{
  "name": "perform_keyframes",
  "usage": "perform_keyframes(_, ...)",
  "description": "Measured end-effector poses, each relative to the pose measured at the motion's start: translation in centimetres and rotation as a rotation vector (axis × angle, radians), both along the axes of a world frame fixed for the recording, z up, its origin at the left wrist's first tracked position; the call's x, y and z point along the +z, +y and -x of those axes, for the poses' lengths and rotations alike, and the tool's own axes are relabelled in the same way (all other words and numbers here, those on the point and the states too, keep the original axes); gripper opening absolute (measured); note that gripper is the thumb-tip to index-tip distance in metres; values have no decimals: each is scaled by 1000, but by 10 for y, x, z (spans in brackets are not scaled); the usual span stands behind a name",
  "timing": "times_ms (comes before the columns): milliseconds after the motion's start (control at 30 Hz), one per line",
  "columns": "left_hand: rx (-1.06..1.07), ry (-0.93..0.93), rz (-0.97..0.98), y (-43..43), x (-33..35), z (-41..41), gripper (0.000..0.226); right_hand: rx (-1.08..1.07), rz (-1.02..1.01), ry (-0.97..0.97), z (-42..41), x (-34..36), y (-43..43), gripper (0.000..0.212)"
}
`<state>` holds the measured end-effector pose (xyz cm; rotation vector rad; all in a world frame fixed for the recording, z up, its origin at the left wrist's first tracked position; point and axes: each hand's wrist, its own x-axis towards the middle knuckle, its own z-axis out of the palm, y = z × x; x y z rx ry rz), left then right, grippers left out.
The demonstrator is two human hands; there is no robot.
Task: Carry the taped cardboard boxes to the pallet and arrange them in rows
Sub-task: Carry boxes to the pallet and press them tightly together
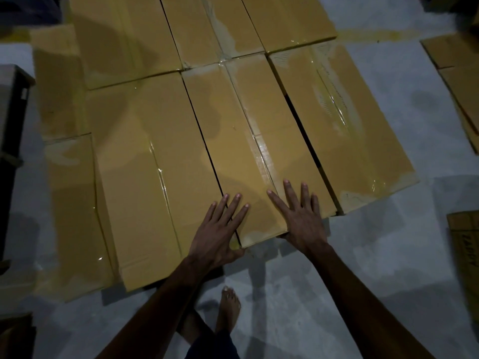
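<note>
the taped box (241, 141) lies in the row, its near end under your left hand (220, 229) and right hand (302, 218), both spread flat. you're likely seating it; next, close the gap to the neighbour box (350, 130) past your right hand.

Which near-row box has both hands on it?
The box with the dark gap along its right side: right hand flat on its near end, left hand straddling its left edge. Only this one has both.

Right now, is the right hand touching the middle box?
Touching. Head view: the right hand lies flat on the middle box, fingers spread.
</note>
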<state>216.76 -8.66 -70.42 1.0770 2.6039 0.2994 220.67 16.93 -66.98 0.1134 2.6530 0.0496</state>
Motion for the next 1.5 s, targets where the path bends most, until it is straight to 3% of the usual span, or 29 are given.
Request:
perform_keyframes(333,-11,-2,41,-1,1,-2,121,16,15,34,-6,-2,-2,140)
perform_keyframes(567,-7,-214,139,-8,36,5,112,19,67,-57,-12,30,-18,116)
perform_keyframes(733,64,-337,91,-24,102,13,99,-63,170,-83,-15,92,-41,110)
perform_keyframes(933,95,-326,-22,-29,231,4,90,-230,356,72,-30,209,-82,105)
perform_keyframes(1133,134,-236,-200,-12,359,-11,81,-145,456,321,-32,320,-83,113)
perform_keyframes(1300,152,-152,-376,32,426,-6,76,-309,594,509,-35,381,-39,107)
perform_keyframes(1500,85,-155,-472,157,452,-5,72,-556,736,596,-57,403,68,97)
